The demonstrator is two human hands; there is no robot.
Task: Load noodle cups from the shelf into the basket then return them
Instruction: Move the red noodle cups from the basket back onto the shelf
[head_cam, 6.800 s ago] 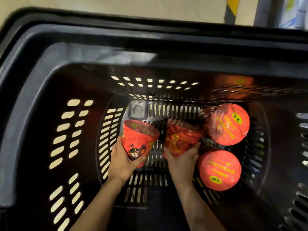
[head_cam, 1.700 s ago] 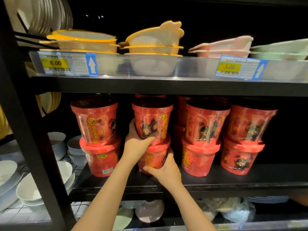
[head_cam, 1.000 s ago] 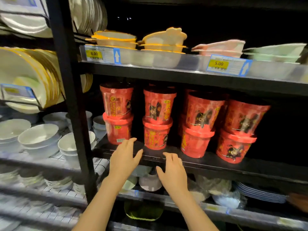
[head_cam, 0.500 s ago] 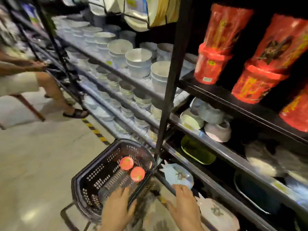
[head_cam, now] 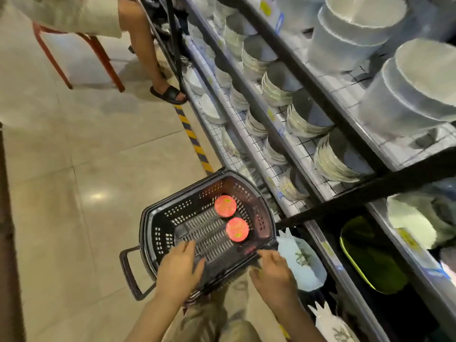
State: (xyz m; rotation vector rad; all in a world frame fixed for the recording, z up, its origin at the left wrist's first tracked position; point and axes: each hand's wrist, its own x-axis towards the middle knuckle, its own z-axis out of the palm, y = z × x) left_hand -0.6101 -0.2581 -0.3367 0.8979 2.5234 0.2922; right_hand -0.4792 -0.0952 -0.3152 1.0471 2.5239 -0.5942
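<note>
- While both hands hang over the near rim of the basket (head_cam: 148, 223), neither holds anything: the left hand (head_cam: 179, 270) has its fingers spread wide above the slotted floor, and the right hand (head_cam: 274, 275) is loosely open at the near right corner.
- 2 noodle cups stand upright against the basket's right wall, lids up: the far cup (head_cam: 225, 206) and the near cup (head_cam: 237, 229), just beside each other, possibly touching.
- The basket sits on the tiled floor (head_cam: 74, 156), close against the foot of the shelving (head_cam: 283, 144) that holds stacked bowls.
- Judging by the look, these cups are light, thin-walled and film-wrapped, so likely slick and easy to dent; the flat lids give little purchase.
- A sensible hold is around the side wall just under the lid rim, fingers wrapped, 1 cup per hand.
- Reaching down deep calls for care not to knock either cup over.
</note>
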